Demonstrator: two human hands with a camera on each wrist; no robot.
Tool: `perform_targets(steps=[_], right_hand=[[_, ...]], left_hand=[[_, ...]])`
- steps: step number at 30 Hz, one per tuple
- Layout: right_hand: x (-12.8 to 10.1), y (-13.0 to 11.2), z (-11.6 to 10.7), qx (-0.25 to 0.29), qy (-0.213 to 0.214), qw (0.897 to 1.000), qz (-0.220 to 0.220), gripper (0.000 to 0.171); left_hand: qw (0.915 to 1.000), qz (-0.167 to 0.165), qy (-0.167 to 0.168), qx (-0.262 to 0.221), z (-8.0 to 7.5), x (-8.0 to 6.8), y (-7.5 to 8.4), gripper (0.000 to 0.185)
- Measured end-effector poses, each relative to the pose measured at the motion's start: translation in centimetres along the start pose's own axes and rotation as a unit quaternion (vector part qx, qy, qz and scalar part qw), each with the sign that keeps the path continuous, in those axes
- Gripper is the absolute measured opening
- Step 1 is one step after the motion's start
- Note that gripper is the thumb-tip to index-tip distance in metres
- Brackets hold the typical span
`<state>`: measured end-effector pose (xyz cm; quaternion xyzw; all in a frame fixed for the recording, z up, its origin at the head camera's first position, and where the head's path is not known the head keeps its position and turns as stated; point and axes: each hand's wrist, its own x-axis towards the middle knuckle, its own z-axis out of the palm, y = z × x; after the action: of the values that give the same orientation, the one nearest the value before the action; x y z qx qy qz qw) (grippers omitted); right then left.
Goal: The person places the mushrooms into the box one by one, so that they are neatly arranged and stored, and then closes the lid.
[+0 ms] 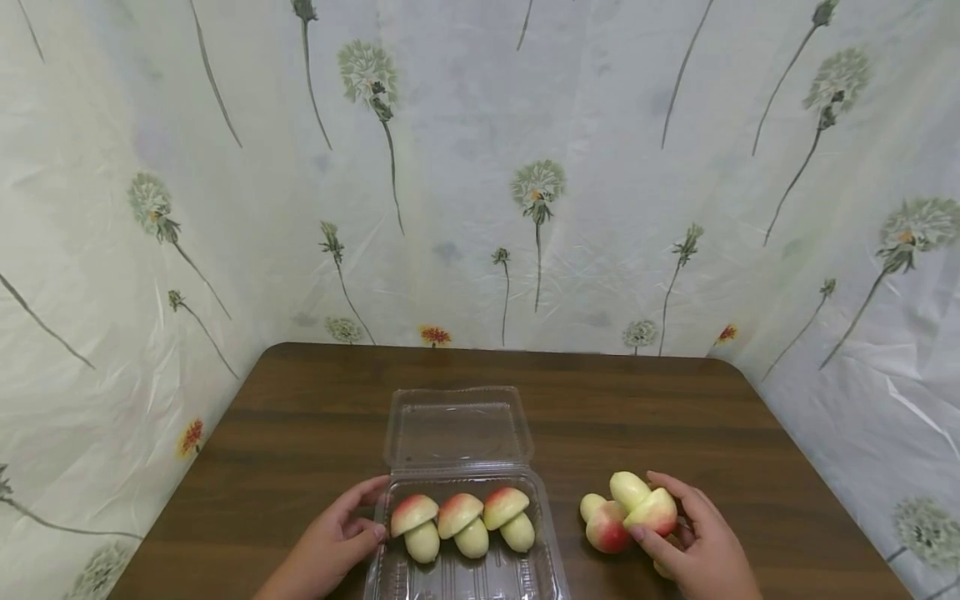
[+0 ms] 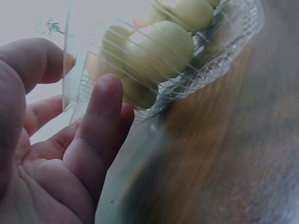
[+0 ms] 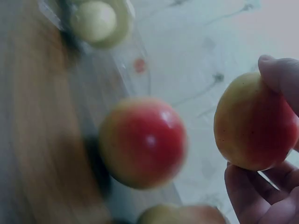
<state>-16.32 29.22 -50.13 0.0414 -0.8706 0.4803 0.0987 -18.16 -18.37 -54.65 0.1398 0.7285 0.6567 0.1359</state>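
R hand (image 1: 693, 542) holds mushroom toy (image 1: 645, 504); L hand (image 1: 337, 542) steadies clamshell box (image 1: 543, 542).

Red-and-yellow mushroom-shaped fruit (image 1: 647, 507) is tilted just off the table, beside another (image 1: 606, 525) lying there.

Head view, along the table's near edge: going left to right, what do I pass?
Left hand → clear plastic clamshell container holding three mushroom-shaped toys → red-and-cream toy on the table → toy held in the right hand → right hand.
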Motion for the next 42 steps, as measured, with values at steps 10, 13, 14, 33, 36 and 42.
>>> perform_targets(steps=[10, 13, 14, 33, 36, 42], right_hand=[[-1.2, -2.1, 1.8, 0.008, 0.000, 0.996, -0.094, 0.061], [-1.3, -2.4, 2.6, 0.019, -0.007, 0.992, -0.125, 0.062], [-1.4, -2.5, 2.8, 0.022, -0.008, 0.991, -0.134, 0.063], [-2.0, -4.4, 7.0, 0.107, -0.044, 0.970, -0.215, 0.072], [-2.1, -4.8, 7.2, 0.105, -0.051, 0.972, -0.204, 0.071], [-2.0, -5.6, 8.1, 0.101, -0.069, 0.972, -0.201, 0.067]], left_hand=[[0.9999, 0.003, 0.005, 0.015, 0.0, -0.1, 0.0, 0.068], [0.9999, 0.003, 0.005, 0.014, 0.0, -0.1, -0.1, 0.068], [0.9999, 0.003, 0.005, 0.014, 0.0, -0.1, -0.2, 0.069], [0.9998, 0.012, 0.006, 0.018, 0.0, 0.1, 0.0, 0.067], [0.9998, 0.010, 0.006, 0.019, 0.1, 0.1, 0.1, 0.066], [0.9998, 0.010, 0.006, 0.016, 0.0, 0.0, 0.0, 0.067]])
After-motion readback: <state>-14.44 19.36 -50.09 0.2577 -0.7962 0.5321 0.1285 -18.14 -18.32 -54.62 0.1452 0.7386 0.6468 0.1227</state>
